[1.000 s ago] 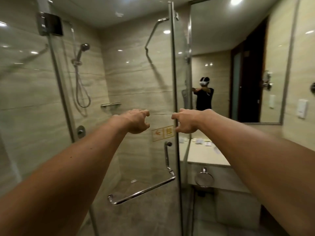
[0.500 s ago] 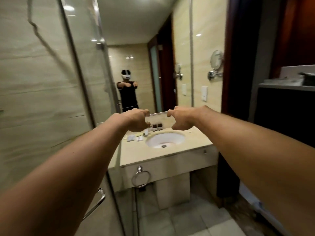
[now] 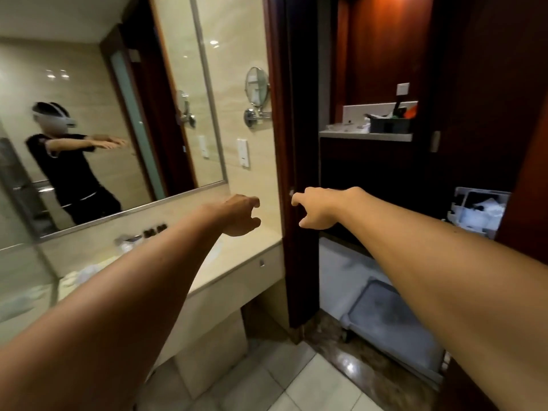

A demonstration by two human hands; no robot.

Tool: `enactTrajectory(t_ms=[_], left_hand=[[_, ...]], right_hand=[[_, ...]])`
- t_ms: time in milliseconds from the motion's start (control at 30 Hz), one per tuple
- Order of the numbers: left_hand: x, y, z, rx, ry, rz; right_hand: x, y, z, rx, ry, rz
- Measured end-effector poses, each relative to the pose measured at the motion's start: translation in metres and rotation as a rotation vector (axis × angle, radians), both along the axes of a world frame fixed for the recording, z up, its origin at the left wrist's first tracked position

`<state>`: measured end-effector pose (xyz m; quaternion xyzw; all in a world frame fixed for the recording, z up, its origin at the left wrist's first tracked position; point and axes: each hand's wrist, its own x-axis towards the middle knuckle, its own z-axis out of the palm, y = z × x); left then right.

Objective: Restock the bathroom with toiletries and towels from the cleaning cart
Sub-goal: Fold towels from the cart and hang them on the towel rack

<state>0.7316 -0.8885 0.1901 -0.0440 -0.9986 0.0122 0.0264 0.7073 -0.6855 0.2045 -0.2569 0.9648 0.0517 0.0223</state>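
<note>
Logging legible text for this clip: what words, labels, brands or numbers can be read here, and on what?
None can be read.
Small dark bottles by the mirror: any labels too small.
White wall plates and: no print visible.
Items on the cart outside the door: blurred.

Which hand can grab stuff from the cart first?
Probably the right hand: it reaches toward the doorway where the cart stands. The left hand hovers over the counter. Both are empty.

Vanity counter (image 3: 237, 256) left, cart (image 3: 394, 321) right (beyond doorframe (image 3: 292, 143)), mirror (image 3: 118, 114) above counter.
</note>
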Motion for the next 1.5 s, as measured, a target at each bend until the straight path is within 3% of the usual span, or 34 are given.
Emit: enactTrajectory(t_ms=[267, 433, 900, 1133, 1500], left_hand=[[-0.164, 0.055, 0.001, -0.048, 0.02, -0.195], [-0.262, 0.108, 0.007, 0.021, 0.011, -0.26], [-0.491, 0.286, -0.007, -0.022, -0.113, -0.692], [-0.569, 0.373, -0.006, -0.043, -0.102, -0.901], [-0.641, 0.541, -0.056, -0.058, -0.105, -1.235]], right_hand=[[-0.129, 0.07, 0.013, -0.004, 0.022, -0.153], [-0.204, 0.125, 0.025, 0.033, 0.023, -0.298], [-0.356, 0.26, -0.018, 0.006, -0.031, -0.69], [-0.4, 0.328, -0.025, -0.018, -0.023, -0.953], [-0.446, 0.447, -0.065, -0.011, -0.109, -1.19]])
